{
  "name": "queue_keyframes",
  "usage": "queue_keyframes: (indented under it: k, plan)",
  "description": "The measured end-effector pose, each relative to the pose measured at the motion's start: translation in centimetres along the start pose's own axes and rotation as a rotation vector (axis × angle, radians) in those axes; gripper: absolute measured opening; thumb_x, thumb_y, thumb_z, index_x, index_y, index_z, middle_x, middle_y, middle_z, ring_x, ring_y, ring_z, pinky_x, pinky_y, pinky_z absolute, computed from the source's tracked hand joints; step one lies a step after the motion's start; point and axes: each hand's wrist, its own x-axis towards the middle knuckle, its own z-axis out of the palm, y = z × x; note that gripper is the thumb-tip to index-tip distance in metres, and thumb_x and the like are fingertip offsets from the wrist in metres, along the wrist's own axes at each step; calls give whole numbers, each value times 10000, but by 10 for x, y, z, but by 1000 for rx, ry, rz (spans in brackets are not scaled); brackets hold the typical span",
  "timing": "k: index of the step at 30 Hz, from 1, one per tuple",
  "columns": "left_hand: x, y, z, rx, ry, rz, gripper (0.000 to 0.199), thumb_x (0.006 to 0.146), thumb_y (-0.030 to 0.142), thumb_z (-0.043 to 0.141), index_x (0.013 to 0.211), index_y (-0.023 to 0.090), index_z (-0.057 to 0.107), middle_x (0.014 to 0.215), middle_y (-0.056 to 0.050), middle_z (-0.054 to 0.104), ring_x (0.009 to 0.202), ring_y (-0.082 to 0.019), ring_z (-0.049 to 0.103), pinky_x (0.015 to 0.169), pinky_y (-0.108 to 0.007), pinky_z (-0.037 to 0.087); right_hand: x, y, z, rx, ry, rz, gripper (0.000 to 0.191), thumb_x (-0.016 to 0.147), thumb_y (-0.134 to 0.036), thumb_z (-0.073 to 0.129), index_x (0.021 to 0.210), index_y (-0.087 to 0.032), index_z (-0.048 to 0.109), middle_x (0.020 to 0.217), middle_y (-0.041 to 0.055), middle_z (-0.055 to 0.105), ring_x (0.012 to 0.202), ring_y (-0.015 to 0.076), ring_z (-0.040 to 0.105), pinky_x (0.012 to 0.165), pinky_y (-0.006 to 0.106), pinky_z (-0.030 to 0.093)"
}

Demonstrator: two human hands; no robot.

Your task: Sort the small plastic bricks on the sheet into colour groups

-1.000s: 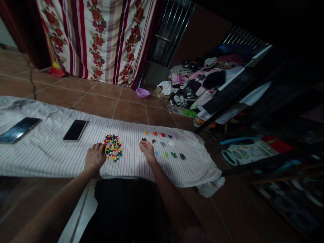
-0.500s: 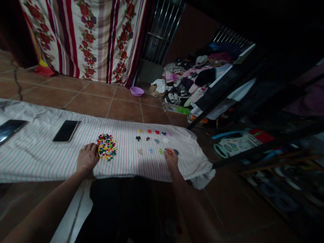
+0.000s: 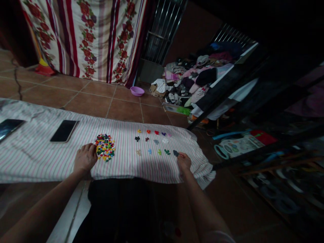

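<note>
My left hand [image 3: 85, 157] rests on the striped cloth [image 3: 121, 165], its curled fingers touching the left edge of a pile of small multicoloured pieces [image 3: 105, 147]; whether they hold a piece is hidden. My right hand [image 3: 184, 161] has its fingertips together at the right side of a dark grey cluster [image 3: 175, 153]. Left of that cluster lie a dark green one [image 3: 167, 152], a lime one [image 3: 159, 152], a light blue one [image 3: 150, 151] and a beige one [image 3: 138, 152]. Farther back, two more rows of clusters include a black one [image 3: 137, 138] and a red one [image 3: 156, 132].
Two phones, one dark-screened [image 3: 63, 131] and one at the far left [image 3: 9, 127], lie on the cloth. Beyond are a tiled floor, a purple basin [image 3: 137, 91], a floral curtain [image 3: 88, 40] and piled clothes [image 3: 192, 74]. A dark metal frame runs along the right.
My right hand has moved right, from beside the dark green cluster to the dark grey one, uncovering the green one. My left hand has stayed by the pile.
</note>
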Motion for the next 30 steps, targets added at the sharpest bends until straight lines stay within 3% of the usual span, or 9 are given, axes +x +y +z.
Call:
queue_keyframes:
  k: [6, 12, 21, 26, 30]
  plan:
    - [1, 2, -3, -14, -11, -8, 313, 856, 243, 384, 1081, 153, 582, 1135, -130, 616, 1028, -286, 540, 820, -413, 413, 13, -7, 1, -134, -75, 46, 370, 701, -225, 416, 886, -161, 730, 873, 74, 712, 860, 211, 637, 827, 301, 475]
    - [2, 1, -2, -19, -37, -16, 302, 858, 250, 388, 1080, 162, 574, 1145, -123, 612, 1042, -292, 534, 816, -413, 411, 8, -9, 4, -218, -140, 13, 407, 699, -179, 435, 972, -161, 737, 968, 88, 696, 941, 212, 619, 890, 308, 449]
    - [2, 3, -3, -46, -38, -35, 299, 850, 231, 401, 1083, 167, 577, 1142, -134, 601, 1051, -290, 517, 817, -421, 408, 4, -5, 0, -271, -151, -13, 488, 725, -190, 393, 1113, -121, 681, 996, 118, 679, 965, 238, 594, 875, 330, 443]
    - [2, 3, -3, -38, -47, -43, 290, 861, 237, 397, 1081, 170, 574, 1131, -130, 598, 1039, -285, 515, 804, -411, 400, -4, -31, 3, -169, 5, -128, 436, 732, -211, 386, 1017, -92, 694, 927, 147, 653, 940, 252, 569, 891, 369, 438]
    - [2, 3, -4, -49, -41, -47, 288, 870, 236, 393, 1084, 180, 576, 1131, -131, 597, 1043, -284, 511, 811, -413, 391, -27, -70, 17, -10, -25, -282, 365, 774, -275, 408, 954, -133, 693, 930, 132, 647, 918, 246, 570, 882, 385, 453]
